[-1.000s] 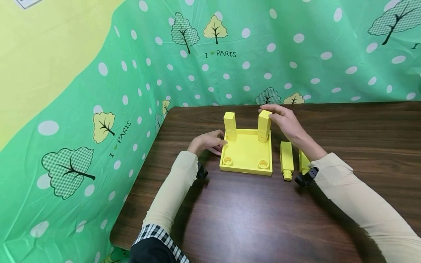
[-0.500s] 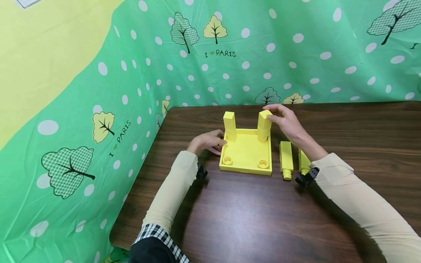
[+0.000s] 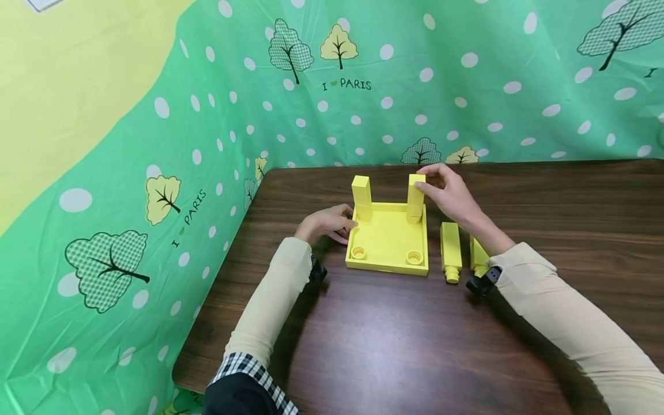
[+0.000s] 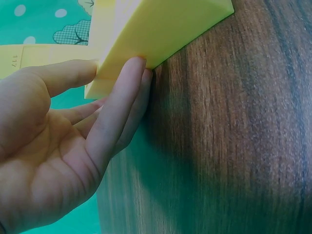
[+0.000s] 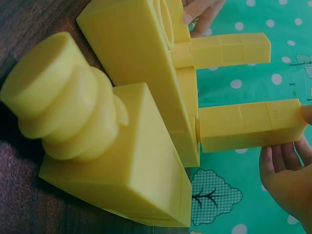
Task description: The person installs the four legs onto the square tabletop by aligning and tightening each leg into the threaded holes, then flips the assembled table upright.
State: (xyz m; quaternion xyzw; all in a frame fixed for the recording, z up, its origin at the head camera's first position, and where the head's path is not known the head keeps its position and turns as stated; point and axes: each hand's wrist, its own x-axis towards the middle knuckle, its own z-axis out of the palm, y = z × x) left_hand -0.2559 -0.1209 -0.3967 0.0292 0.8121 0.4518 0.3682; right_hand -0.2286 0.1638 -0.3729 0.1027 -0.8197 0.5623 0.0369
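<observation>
A yellow square panel [image 3: 389, 245] with a raised rim and round sockets lies on the table, like an upturned toy tabletop. Two square yellow legs stand upright at its far corners: the left leg [image 3: 362, 199] and the right leg [image 3: 415, 199]. My right hand [image 3: 455, 193] pinches the top of the right leg between thumb and fingers. At the panel's left side, my left hand [image 3: 328, 223] grips the edge, thumb at the rim and fingers against the outer wall [image 4: 170, 34]. The near corners show bare sockets [image 3: 414, 257].
Right of the panel lies a loose yellow leg [image 3: 451, 248] with a threaded end. Another leg [image 3: 478, 253] beside it is partly hidden by my right wrist. A green patterned cloth [image 3: 363, 127] hangs behind and left of the dark wooden table [image 3: 389, 346].
The right leg has turned in its socket, and its faces now line up squarely with the panel. My right fingers have shifted slightly with it. The left hand stays in place.
</observation>
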